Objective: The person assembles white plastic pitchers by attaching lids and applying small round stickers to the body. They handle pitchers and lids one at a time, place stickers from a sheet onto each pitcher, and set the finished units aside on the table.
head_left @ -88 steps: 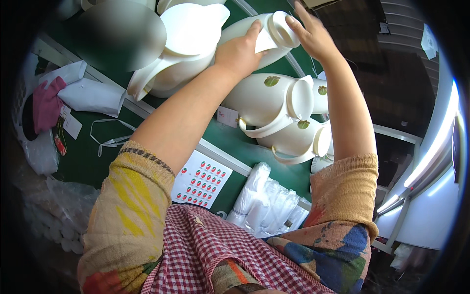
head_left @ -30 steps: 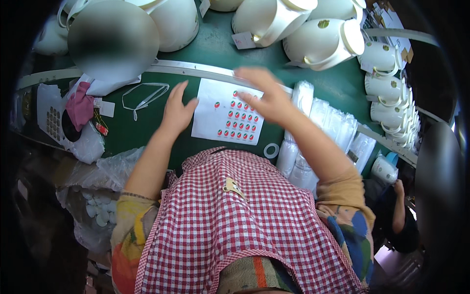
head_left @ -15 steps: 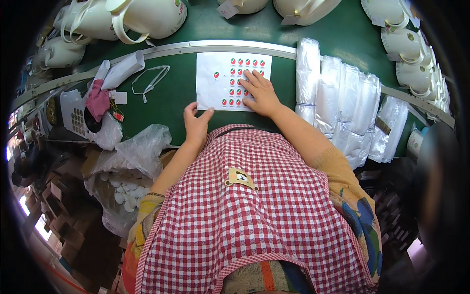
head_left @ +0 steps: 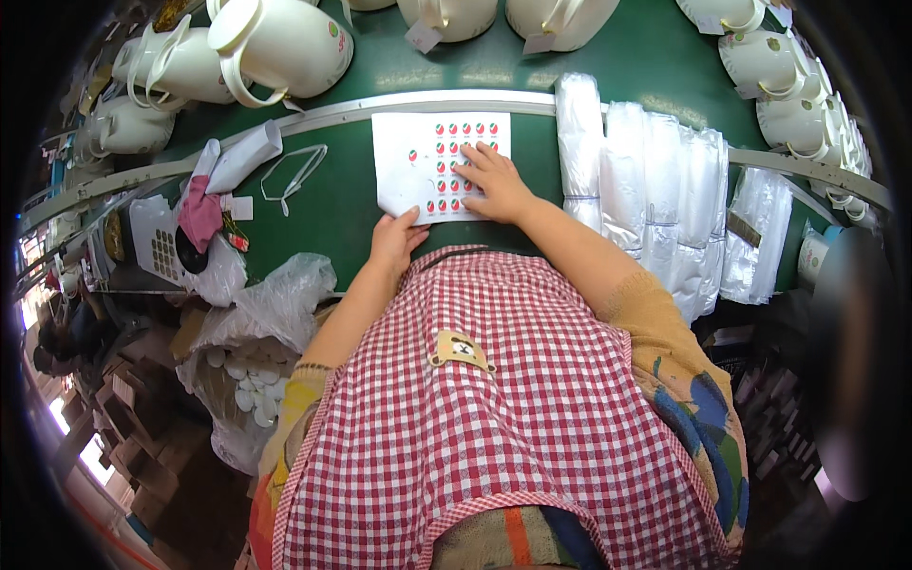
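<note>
Sticker sheet under two hands, most of its right part filled with stickers

The white sheet lay flat on the green table, directly in front of the person, its lower left corner slightly raised. Red and green stickers stood in rows on its right part; a single one sat on the otherwise bare left part. That suggested a partly used sheet, with many stickers left. None could be seen loose on a fingertip, so no peeling looked finished, though the right fingers hid part of the rows.

The left hand pinched the sheet's lower edge near that corner, thumb on top. The right hand rested palm down with its fingers spread over the stickers.

The sheet's top edge lay just below the metal strip, and the apron came close beneath its lower edge. To the right, a narrow band of bare green separated it from the bundled clear bags. To the left there was more open room, up to the white strap loop and the pink cloth. Beyond the strip stood cream pitchers, well apart from both hands
</note>
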Motion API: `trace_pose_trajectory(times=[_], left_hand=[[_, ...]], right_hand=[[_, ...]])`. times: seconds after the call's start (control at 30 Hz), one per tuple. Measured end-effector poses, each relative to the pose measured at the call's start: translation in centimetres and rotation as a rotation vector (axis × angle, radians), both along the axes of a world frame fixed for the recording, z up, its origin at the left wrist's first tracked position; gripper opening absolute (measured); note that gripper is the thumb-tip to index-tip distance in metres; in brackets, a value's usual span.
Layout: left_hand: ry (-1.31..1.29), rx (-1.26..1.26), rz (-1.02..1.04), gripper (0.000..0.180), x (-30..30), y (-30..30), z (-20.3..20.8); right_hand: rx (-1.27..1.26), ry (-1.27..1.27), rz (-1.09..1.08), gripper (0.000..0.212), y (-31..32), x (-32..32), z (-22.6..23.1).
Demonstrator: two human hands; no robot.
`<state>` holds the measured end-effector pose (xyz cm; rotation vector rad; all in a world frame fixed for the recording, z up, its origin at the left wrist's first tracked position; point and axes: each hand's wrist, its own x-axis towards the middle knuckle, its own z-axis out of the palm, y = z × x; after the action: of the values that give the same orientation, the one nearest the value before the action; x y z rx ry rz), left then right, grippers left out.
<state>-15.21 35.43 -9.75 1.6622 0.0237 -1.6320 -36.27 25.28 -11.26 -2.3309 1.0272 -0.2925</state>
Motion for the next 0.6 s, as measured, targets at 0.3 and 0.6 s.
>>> trace_pose_trajectory(times=[0.3,0.6], left_hand=[[0.138,-0.144,0.138,0.029,-1.5,-1.5,1.3],[0.203,-0.206,0.105,0.034,-2.4,-1.4,2.0]], right_hand=[[0.438,-0.236,-0.281,0.021,4.0,2.4,4.8],[0.392,-0.138,-0.304,0.025,3.9,2.9,5.2]])
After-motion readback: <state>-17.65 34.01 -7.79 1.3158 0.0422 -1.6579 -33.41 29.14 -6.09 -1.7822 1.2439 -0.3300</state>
